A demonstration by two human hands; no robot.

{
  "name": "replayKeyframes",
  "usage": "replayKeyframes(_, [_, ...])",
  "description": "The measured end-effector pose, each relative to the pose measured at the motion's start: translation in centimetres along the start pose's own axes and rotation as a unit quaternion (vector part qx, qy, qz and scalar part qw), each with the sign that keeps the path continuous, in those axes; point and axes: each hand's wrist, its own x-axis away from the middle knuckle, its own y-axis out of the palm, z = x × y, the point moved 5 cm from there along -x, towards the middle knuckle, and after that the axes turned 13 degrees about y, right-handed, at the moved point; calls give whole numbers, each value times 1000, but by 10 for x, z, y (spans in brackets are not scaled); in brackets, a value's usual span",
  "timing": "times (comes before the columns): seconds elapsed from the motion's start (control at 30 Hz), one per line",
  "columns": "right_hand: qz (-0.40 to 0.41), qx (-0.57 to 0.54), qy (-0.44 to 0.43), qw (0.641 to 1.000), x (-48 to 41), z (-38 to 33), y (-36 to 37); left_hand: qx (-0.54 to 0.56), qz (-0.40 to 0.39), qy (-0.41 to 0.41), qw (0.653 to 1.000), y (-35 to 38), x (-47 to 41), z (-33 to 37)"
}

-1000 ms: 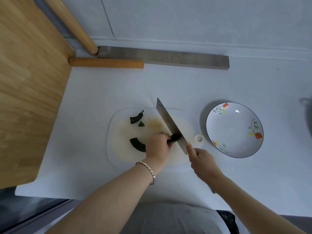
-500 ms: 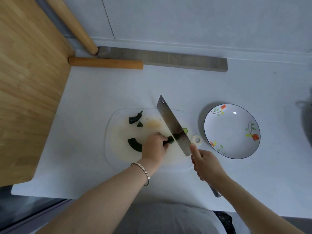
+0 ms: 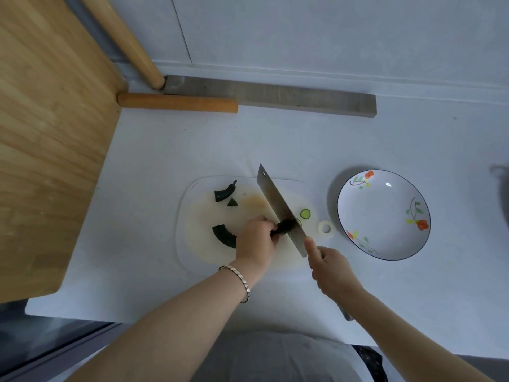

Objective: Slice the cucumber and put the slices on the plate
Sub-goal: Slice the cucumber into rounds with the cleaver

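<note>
Left hand (image 3: 256,239): fingers curled over the cucumber stub (image 3: 285,226), pinning it to the cutting board (image 3: 192,252). Only the stub's dark end shows past the knuckles.

Right hand (image 3: 332,268): wrapped around the cleaver (image 3: 276,206) handle, index finger stretched forward onto the heel of the blade. The handle's butt end pokes out below the wrist.

The blade runs diagonally, its tip toward the board's far edge and its heel toward the near-right corner. Its edge is down on the stub, right against the left fingertips. Can't tell how deep the cut is.

Round slice (image 3: 305,213) lies flat on the board just right of the blade. A second slice (image 3: 298,221) sits beside it, half hidden by the steel.

Offcuts are on the left half of the board: the stem end (image 3: 224,192) and a small wedge (image 3: 233,202) near the far edge, and a curved chunk (image 3: 223,235) next to the left hand.

The board sits mid-counter near the front edge. Its hanging ring (image 3: 325,226) points at the plate (image 3: 382,216), which is floral, on the counter (image 3: 303,139) right of the board, not touching it.

Bracelet (image 3: 239,277) on the left wrist. A wooden slab (image 3: 49,133) covers the counter's left edge. A wooden dowel (image 3: 177,102) and a grey strip (image 3: 275,95) lie along the back edge.
</note>
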Motion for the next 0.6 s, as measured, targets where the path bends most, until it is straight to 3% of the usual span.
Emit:
replayKeyframes(0.13, [6,-25,0,1000,-1,3,3,12,17,5,1000,0,4,-3])
replayKeyframes(0.33, [-46,-126,31,990,5,2,-8,47,37,-1,998,1,8,-8])
replayKeyframes(0.6, [-15,-34,-14,999,8,-3,-8,38,35,0,999,1,8,-3])
